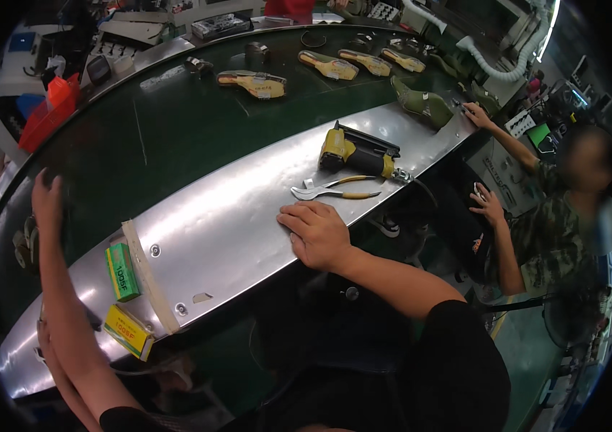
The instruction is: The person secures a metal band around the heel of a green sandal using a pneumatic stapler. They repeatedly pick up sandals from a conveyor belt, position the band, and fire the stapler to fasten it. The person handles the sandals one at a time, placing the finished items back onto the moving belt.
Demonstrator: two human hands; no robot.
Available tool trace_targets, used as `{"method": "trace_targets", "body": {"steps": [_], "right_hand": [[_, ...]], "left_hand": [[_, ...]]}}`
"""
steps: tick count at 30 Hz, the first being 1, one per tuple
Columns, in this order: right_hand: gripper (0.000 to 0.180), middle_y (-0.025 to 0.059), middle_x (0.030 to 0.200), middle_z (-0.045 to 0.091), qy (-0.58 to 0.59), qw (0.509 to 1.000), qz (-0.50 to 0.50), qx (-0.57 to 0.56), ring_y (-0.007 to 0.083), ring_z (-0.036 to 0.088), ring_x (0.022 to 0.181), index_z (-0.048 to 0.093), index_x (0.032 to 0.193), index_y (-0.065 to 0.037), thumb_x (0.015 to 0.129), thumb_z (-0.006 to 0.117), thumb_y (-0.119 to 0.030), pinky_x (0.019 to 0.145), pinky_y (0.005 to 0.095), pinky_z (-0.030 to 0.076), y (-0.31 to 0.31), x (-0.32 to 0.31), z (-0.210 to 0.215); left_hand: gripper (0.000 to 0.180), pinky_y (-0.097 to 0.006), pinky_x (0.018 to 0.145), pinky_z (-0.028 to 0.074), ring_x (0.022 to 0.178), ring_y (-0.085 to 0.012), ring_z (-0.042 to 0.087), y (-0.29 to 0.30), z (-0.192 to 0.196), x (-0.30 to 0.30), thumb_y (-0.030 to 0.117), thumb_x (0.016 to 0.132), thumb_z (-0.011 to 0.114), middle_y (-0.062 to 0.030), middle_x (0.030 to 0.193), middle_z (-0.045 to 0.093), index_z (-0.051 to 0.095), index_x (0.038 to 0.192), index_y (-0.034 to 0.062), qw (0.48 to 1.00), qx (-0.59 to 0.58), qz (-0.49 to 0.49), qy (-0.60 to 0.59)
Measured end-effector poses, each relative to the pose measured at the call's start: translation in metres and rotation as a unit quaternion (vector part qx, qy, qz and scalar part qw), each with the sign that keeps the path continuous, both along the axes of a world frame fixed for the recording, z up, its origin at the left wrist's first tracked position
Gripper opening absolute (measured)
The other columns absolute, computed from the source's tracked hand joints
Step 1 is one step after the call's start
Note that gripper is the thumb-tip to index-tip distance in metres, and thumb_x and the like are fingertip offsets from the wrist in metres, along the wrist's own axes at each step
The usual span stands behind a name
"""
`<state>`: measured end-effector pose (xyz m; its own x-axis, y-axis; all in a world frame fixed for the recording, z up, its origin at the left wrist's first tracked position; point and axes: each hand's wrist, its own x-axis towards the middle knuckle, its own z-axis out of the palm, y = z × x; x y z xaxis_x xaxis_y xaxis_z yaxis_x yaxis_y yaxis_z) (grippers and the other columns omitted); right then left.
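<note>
My left hand (47, 198) is raised over the dark green belt at the left, its fingers a little apart and nothing visible in them. Palm down on the shiny metal worktop (226, 209) rests my right hand (318, 234), fingers curled together, with no object showing in it. Just beyond it lie pliers with yellowish grips (338, 189). Behind the pliers a yellow-and-black air staple gun (360, 151) lies on its side, a hose fitting at its right end. A green box (123, 272) and a yellow box (129, 332) sit beside a raised strip (149, 277) near my left forearm.
Several shoe lasts with tan soles (327, 65) lie on the green belt (176, 137). An olive last (421, 104) rests at the worktop's far end. A co-worker (554, 216) sits at the right, one hand by that end. Another forearm (64, 374) shows lower left. A red bin (46, 119) stands far left.
</note>
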<state>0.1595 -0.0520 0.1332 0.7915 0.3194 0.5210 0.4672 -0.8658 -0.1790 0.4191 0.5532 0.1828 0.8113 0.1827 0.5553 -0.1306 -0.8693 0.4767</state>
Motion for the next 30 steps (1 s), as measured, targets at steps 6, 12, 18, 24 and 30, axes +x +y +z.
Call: {"method": "trace_targets", "body": {"steps": [6,12,18,24,30], "right_hand": [[0.041,0.0108,0.132,0.065,0.061,0.989,0.116,0.066,0.0320,0.061,0.121,0.069,0.125,-0.009,0.086,0.074,-0.018,0.105,0.0448,0.046,-0.016,0.006,0.010],[0.043,0.0166,0.134,0.065,0.074,0.974,0.154,0.146,0.0366,0.061,0.124,0.066,0.129,-0.005,0.088,0.076,-0.016,0.106,0.0447,0.049,-0.090,0.074,0.074],[0.049,0.0234,0.134,0.065,0.072,0.982,-0.025,0.171,0.0390,0.063,0.124,0.066,0.131,-0.002,0.090,0.075,-0.027,0.104,0.0451,0.050,-0.228,0.259,0.084],[0.075,0.0271,0.145,0.057,0.037,0.982,-0.145,0.115,0.0387,0.055,0.137,0.053,0.146,0.004,0.085,0.076,-0.033,0.115,0.0436,0.042,-0.315,0.433,0.038],[0.089,0.0291,0.153,0.050,0.098,0.965,-0.241,0.043,0.0387,0.049,0.143,0.044,0.153,0.004,0.083,0.080,-0.036,0.118,0.0423,0.041,-0.316,0.498,0.006]], "left_hand": [[0.048,-0.038,0.097,0.054,0.107,-0.0272,0.072,-0.356,0.011,-0.036,0.021,0.095,0.071,-0.0200,0.122,0.072,0.063,0.133,-0.0049,0.952,-0.221,-0.211,0.011],[0.047,-0.037,0.087,0.058,0.093,-0.0253,0.074,-0.468,-0.066,-0.024,0.017,0.093,0.071,-0.0173,0.118,0.073,0.061,0.135,-0.0022,0.965,-0.231,-0.118,0.033],[0.047,-0.037,0.084,0.058,0.090,-0.0238,0.074,-0.489,-0.058,-0.011,0.016,0.094,0.070,-0.0158,0.115,0.074,0.059,0.136,-0.0040,0.965,-0.215,-0.128,0.083],[0.047,-0.035,0.082,0.058,0.089,-0.0223,0.073,-0.500,-0.049,-0.013,0.015,0.095,0.068,-0.0154,0.113,0.074,0.059,0.136,-0.0042,0.953,-0.254,-0.125,0.106],[0.047,-0.035,0.081,0.056,0.089,-0.0208,0.071,-0.499,-0.053,-0.011,0.016,0.094,0.068,-0.0151,0.113,0.074,0.059,0.135,-0.0043,0.951,-0.260,-0.136,0.098]]}}
